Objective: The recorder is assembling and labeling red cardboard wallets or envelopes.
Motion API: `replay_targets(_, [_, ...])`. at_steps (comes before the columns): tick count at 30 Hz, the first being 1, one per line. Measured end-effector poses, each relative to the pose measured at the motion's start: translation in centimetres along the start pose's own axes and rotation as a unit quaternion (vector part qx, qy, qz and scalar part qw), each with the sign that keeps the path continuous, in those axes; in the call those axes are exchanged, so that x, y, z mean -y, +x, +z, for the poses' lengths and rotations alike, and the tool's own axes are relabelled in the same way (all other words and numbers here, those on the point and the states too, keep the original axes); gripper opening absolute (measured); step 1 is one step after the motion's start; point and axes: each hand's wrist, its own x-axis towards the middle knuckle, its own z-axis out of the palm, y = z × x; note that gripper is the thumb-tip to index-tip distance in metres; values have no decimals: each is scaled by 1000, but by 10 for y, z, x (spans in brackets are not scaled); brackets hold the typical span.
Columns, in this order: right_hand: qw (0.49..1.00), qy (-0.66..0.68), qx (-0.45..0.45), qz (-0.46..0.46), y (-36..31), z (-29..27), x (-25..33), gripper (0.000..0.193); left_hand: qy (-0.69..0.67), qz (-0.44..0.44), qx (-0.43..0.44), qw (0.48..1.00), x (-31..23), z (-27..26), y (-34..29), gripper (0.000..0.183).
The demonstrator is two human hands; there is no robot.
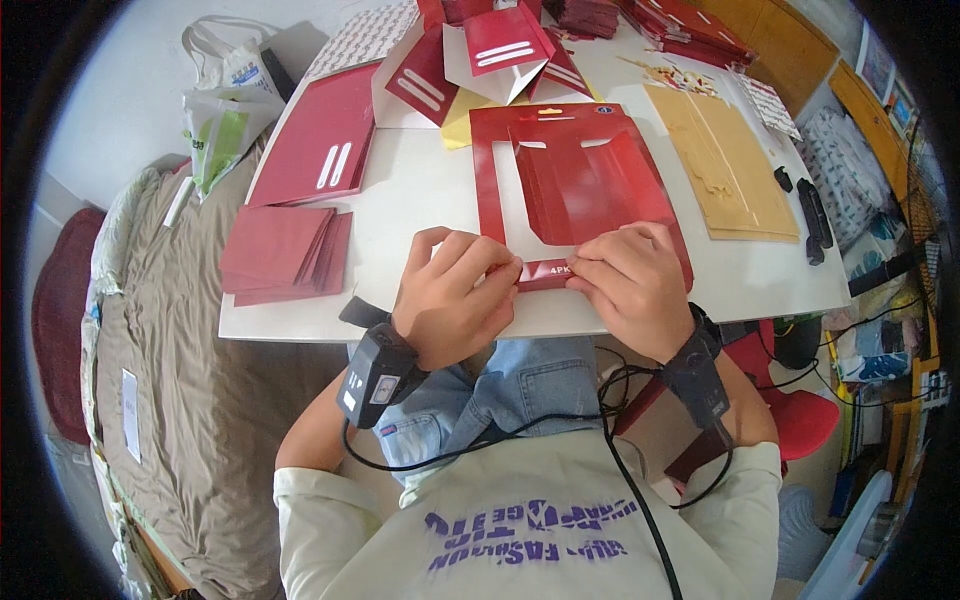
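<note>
In front of me a red cardboard package (590,195) lies flat on the white table (420,180). It has a large cut-out window and a small hanging slot at its far edge. My left hand (455,290) has its fingertips pinched on the near left edge of the package. At the near edge, further right, my right hand (635,285) presses its bent fingers together on the same card. The gap between my hands shows a strip of the near border. My fingers hide the exact grip points.
Left stand small maroon cards (285,250) and a larger maroon stack (310,140). Folded red-and-white cards (500,50) sit at the back. Tan boards (725,165), paper scraps (685,80) and a black object (815,215) lie right. Black cables (620,400) run across my lap.
</note>
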Motion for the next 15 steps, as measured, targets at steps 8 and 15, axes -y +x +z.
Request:
replay_targets(8, [999,27,-6,-38,8,9,5,10,-29,-2,0,1000,-8,15,11,34])
replay_targets(15, [999,38,5,-36,4,7,2,18,-26,12,2,1000,-7,20,11,26])
